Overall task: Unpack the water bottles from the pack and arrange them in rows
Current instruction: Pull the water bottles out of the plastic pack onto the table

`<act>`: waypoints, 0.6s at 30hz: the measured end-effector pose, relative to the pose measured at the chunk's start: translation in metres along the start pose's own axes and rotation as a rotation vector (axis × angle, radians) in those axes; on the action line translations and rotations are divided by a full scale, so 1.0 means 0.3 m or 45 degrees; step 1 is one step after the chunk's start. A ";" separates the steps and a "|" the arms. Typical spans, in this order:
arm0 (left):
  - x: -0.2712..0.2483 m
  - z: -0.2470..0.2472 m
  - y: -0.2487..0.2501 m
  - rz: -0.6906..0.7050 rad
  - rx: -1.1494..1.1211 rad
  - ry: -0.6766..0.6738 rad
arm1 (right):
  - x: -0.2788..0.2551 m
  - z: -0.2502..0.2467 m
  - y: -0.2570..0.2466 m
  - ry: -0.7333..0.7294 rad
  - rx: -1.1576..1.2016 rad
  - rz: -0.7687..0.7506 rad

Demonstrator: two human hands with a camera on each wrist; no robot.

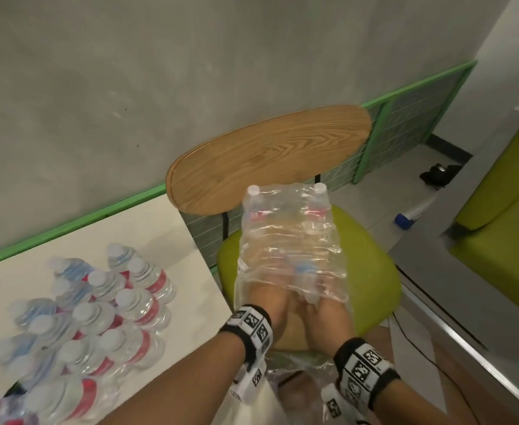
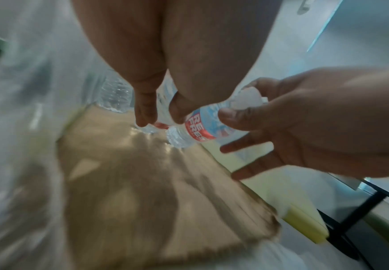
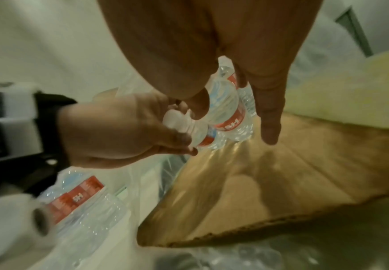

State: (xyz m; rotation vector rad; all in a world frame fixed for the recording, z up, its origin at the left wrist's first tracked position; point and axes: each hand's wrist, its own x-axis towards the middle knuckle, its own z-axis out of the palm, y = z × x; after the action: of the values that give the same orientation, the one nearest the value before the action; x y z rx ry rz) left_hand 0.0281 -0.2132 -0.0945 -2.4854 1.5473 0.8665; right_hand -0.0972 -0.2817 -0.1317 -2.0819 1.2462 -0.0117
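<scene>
A torn clear plastic pack lies on a green chair seat, with a cardboard tray as its floor. Two capped bottles stand at its far end. Both hands reach inside under the wrap. My left hand grips a small water bottle around its upper part. My right hand pinches a second red-labelled bottle near its cap between thumb and forefinger, its other fingers straight. Several unpacked bottles stand grouped on the white table at left.
The chair's wooden backrest rises just behind the pack. A grey ledge and a green sofa lie to the right. A blue-capped bottle lies on the floor. Another bottle sits at the table's near edge.
</scene>
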 end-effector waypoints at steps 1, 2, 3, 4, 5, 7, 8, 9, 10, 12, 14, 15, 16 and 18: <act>-0.007 0.029 0.006 0.057 -0.080 0.096 | -0.007 -0.005 0.018 0.024 0.051 -0.047; -0.045 0.059 -0.003 0.117 -0.195 0.179 | -0.040 -0.010 0.007 0.065 0.109 -0.117; -0.057 0.090 -0.010 0.157 -0.288 0.220 | -0.055 -0.027 0.010 0.083 0.139 -0.170; -0.084 0.120 -0.030 0.221 -0.373 0.255 | -0.083 -0.039 0.003 0.093 0.208 -0.190; -0.132 0.127 -0.042 0.287 -0.465 0.269 | -0.122 -0.061 -0.016 0.080 0.242 -0.194; -0.227 0.133 -0.078 0.371 -0.705 0.289 | -0.182 -0.087 -0.025 0.085 0.321 -0.224; -0.277 0.128 -0.100 0.369 -0.820 0.296 | -0.205 -0.098 -0.030 0.087 0.350 -0.232; -0.322 0.127 -0.130 0.351 -0.912 0.302 | -0.221 -0.109 -0.031 0.084 0.333 -0.241; -0.369 0.122 -0.165 0.330 -0.990 0.287 | -0.232 -0.119 -0.031 0.093 0.344 -0.256; -0.472 0.117 -0.240 0.296 -1.156 0.184 | -0.255 -0.133 -0.041 0.088 0.383 -0.282; -0.586 0.128 -0.312 0.271 -1.341 0.111 | -0.289 -0.135 -0.061 0.046 0.431 -0.301; -0.647 0.132 -0.339 0.253 -1.385 0.123 | -0.311 -0.133 -0.080 0.022 0.435 -0.311; -0.707 0.141 -0.366 0.224 -1.403 0.152 | -0.334 -0.128 -0.099 -0.006 0.452 -0.340; -0.822 0.158 -0.416 0.150 -1.434 0.250 | -0.387 -0.112 -0.153 -0.062 0.458 -0.400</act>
State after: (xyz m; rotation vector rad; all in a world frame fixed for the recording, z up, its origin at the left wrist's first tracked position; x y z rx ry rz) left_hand 0.0337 0.0613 -0.0363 -3.2457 1.4902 2.0036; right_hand -0.1358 -0.1969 -0.0422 -1.9239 0.8073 -0.3038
